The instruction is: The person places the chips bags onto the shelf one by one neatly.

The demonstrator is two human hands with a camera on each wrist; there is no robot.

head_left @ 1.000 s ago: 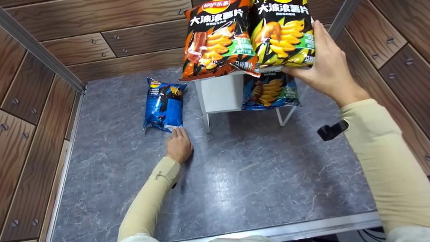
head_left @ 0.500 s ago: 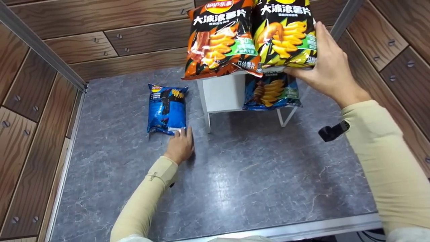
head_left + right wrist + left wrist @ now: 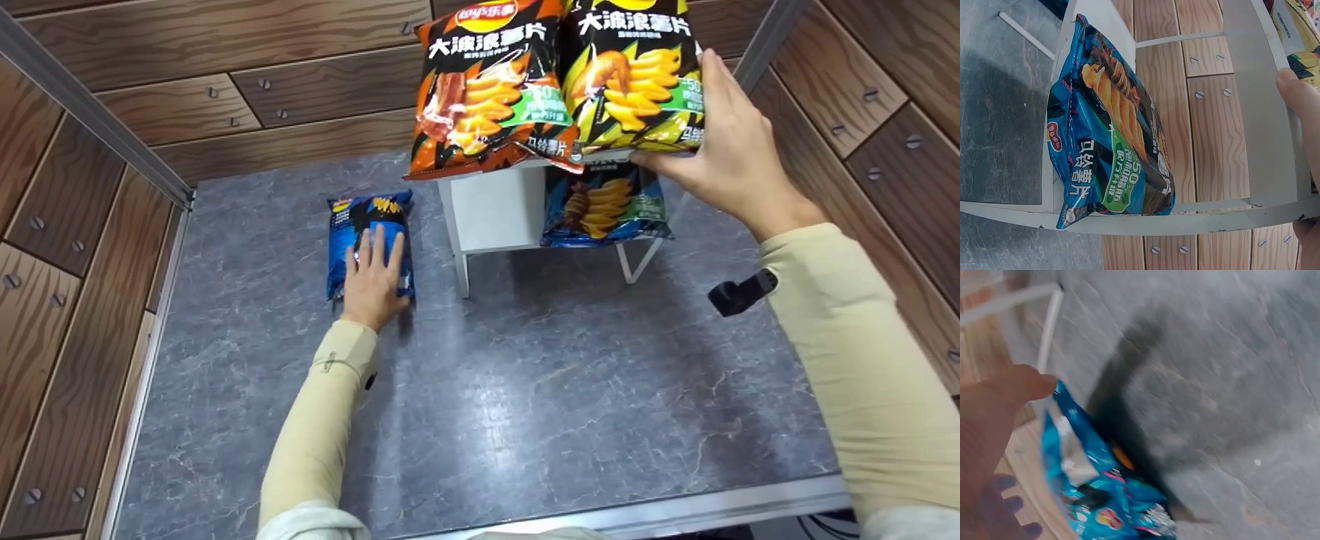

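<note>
My left hand is spread over the lower part of a blue chip bag on the grey floor, its fingers straight and apart. The left wrist view, blurred, shows the thumb at the corner of that chip bag. My right hand rests along the right side of a yellow and black chip bag on top of a small white shelf. Its fingers are straight, and the thumb lies at the front edge of the shelf board. An orange and black chip bag stands beside the yellow one.
Another blue chip bag stands on the shelf's lower level, also seen as a chip bag leaning inside the frame. Wood-patterned walls enclose the floor. A metal rail runs along the near edge.
My left hand has moved up and left from the blue bag's near edge to lie over its lower part, fingers now spread. The right hand and shelf bags have barely moved.
</note>
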